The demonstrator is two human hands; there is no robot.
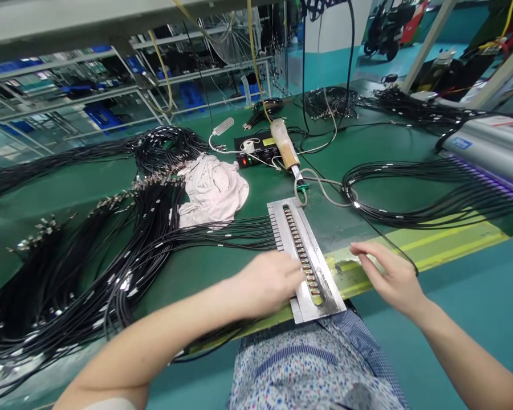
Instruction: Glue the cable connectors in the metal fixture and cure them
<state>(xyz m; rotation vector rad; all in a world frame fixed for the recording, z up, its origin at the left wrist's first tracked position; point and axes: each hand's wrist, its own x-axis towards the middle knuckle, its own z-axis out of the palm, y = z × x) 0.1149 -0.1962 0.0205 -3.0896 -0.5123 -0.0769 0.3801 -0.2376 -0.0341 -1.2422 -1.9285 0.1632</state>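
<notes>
A metal jig plate (320, 259) with a row of brass connectors lies at the front edge of the green bench. Thin black cables (239, 232) run into its left side from a big bundle. My left hand (267, 283) rests on the jig's near left part, fingers curled over the cables and connectors there; what it grips is hidden. My right hand (391, 273) hovers just right of the jig over the yellow edge stripe, fingers stretched out and empty.
Large heaps of black cables (89, 262) cover the left of the bench. A white cloth (211, 191), a soldering iron (285, 145) and a black control box (256, 154) lie behind the jig. Coiled cables (419, 193) and a grey machine (491, 145) are at right.
</notes>
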